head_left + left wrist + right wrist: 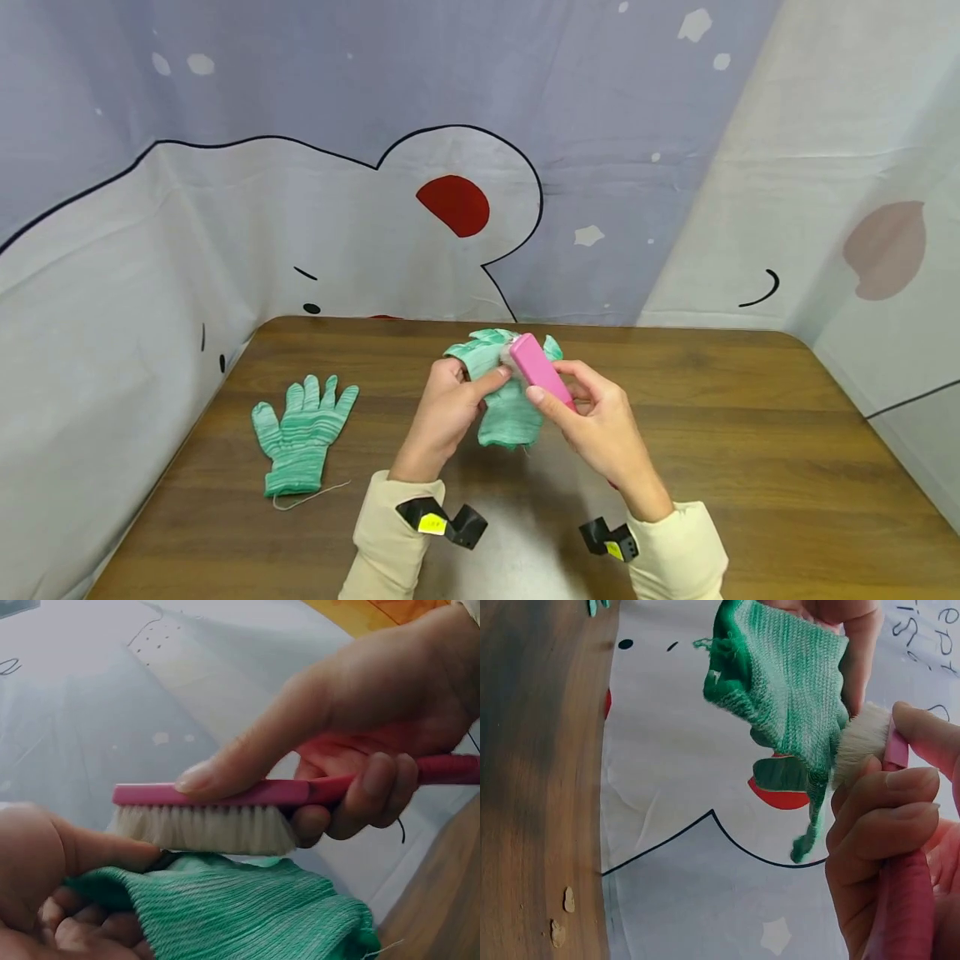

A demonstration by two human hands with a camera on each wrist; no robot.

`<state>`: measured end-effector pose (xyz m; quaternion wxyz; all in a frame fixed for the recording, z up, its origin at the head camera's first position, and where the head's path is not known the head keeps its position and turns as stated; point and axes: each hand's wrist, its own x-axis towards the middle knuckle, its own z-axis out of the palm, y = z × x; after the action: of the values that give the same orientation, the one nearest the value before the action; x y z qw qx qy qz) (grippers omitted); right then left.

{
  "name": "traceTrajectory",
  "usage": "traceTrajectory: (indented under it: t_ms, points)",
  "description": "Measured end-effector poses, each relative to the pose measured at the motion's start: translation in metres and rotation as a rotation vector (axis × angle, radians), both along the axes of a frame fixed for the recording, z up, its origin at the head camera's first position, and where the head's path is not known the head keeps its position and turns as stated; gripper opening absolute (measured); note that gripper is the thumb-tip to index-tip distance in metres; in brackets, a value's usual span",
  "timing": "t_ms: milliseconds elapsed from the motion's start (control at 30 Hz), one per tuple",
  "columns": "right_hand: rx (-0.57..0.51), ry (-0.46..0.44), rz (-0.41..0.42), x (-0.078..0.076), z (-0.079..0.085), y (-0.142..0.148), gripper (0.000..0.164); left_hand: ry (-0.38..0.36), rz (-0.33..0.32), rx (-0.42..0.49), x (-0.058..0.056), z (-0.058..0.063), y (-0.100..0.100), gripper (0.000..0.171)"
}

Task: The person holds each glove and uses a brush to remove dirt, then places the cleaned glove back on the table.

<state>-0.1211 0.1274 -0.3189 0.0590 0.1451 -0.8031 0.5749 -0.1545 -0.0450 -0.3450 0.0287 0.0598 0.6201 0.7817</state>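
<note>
My left hand (447,407) grips a green knitted glove (512,417), its thumb lying along the upper side and the other fingers underneath. The glove's cuff hangs toward me in the head view. In my right hand (600,412) is a pink brush (542,371) with pale bristles (202,829). The right thumb lies along the brush's back, and the fingers curl round its handle (907,907). In the left wrist view the bristles come down right at the glove, close beside the left thumb tip. Both hands and the glove are raised over the table.
A second green glove (303,442) lies flat on the wooden table (750,433) at the left, a loose thread (311,497) trailing from its cuff. Small pale flakes (558,933) lie on the wood in the right wrist view. A printed cloth (615,200) hangs behind the table.
</note>
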Motion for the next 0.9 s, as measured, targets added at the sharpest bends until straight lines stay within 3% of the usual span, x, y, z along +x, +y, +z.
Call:
traceTrajectory:
  t_ms: [333,633,767,900]
  points:
    - [0.064,0.066,-0.05,0.001,0.002,-0.003,0.028,0.057,-0.077,-0.037,0.002,0.004,-0.008,0.015]
    - [0.099,0.07,-0.104,0.001,0.0,-0.003,0.029,0.116,-0.033,-0.075,0.002,0.003,-0.01,0.012]
    - [0.114,0.072,-0.121,-0.008,-0.017,0.003,0.032,0.09,0.008,-0.069,0.002,0.003,-0.01,0.009]
    - [0.132,0.08,-0.151,-0.018,-0.032,0.009,0.035,0.048,0.048,0.0,0.001,0.004,-0.011,0.006]
